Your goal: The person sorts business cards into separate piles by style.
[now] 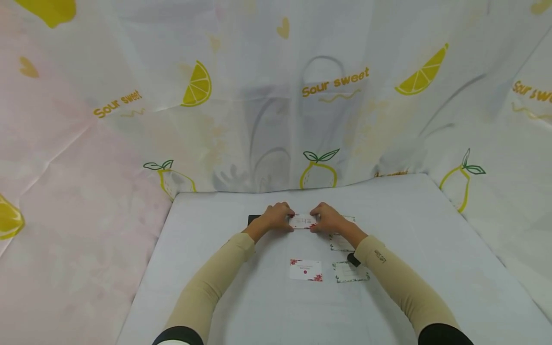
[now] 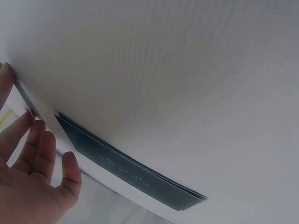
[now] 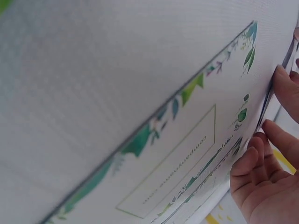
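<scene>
Near the back of the table, a white card with red corner patterns lies between both hands. My left hand pinches its left end with thumb and fingers, while my right hand grips the right end. Just left of the left hand is a small stack of dark cards, partly covered by that arm in the head view. Close by the right hand, a card with a green leaf border carries a framed line of print. The left wrist view catches the held card only edge-on.
Nearer me lies another red-patterned white card. To its right is a leaf-bordered card, and further back a second leaf-bordered card is partly under the right arm. A lemon-print cloth hangs behind the white table.
</scene>
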Available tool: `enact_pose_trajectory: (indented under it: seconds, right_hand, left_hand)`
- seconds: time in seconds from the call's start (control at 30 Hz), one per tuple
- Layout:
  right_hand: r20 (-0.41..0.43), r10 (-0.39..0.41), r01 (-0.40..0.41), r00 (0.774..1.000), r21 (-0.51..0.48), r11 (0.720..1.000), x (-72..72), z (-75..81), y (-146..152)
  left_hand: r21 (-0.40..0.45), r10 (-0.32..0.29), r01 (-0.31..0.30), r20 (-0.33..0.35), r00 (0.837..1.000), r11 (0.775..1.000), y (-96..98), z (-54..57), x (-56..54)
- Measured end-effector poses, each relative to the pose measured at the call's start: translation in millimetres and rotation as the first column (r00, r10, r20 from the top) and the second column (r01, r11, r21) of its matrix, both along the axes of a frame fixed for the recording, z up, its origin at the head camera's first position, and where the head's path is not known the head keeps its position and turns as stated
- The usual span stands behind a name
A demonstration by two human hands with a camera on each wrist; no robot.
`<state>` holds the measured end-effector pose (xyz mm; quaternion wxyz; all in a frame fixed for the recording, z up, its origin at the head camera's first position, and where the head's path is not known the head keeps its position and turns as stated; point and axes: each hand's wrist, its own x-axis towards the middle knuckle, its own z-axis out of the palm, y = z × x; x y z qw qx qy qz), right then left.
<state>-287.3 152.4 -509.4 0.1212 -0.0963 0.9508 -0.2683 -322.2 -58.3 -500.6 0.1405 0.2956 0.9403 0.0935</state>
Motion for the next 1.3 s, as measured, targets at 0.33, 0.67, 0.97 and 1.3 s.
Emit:
enact_pose_trajectory:
  seconds: [0.33,0.67,0.97,1.3]
  right_hand:
    - [-0.010,0.018,-0.017,1.000,0.066,0.998,1.4,2.9,-1.5]
    - [-0.010,0.008,-0.007,1.000,0.065,0.998,3.2,4.3,-2.1]
    - [0.008,-0.002,0.001,1.000,0.064,0.998,1.3,0.7,-2.6]
    - [0.000,0.006,-0.006,1.000,0.064,0.998,1.9,-0.3,-0.9]
  left_hand:
    - [0.024,-0.023,0.024,-0.012,1.000,0.999,-2.2,-2.2,-1.1]
    - [0.060,-0.020,0.019,0.013,1.000,0.998,-2.1,-5.3,-5.2]
    - [0.052,-0.025,0.024,0.015,1.000,0.998,-2.5,-6.7,-4.5]
    - [0.048,-0.022,0.022,0.011,1.000,0.999,-2.8,-8.8,-4.6]
